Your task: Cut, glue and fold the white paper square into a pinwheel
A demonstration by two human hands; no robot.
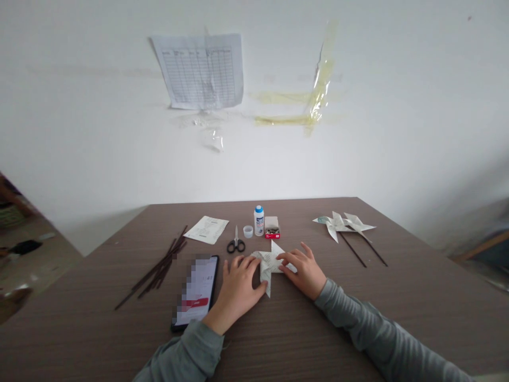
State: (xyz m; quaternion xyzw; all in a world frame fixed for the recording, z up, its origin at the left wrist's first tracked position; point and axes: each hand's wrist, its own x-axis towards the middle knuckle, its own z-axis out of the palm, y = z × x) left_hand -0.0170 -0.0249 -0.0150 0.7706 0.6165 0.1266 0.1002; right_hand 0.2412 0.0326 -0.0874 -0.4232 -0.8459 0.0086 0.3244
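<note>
1. Workpiece: the folded paper pinwheel (269,267), of printed sheet with pointed blades, lies flat on the counter (79,329), directly before me.
2. Left hand (236,293): half open, fingers curved over the workpiece's left side.
3. Right hand (303,272): half open, fingertips on its right side.
4. Grip firmness: cannot be determined for either hand.
5. Beyond the workpiece: black-handled scissors (236,244).

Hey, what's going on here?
A person at a brown table holds a folded paper pinwheel against the tabletop with the left hand and right hand. Scissors, a glue bottle, a bundle of dark sticks and a phone lie nearby. Two paper pinwheels on sticks lie off to the right.
</note>
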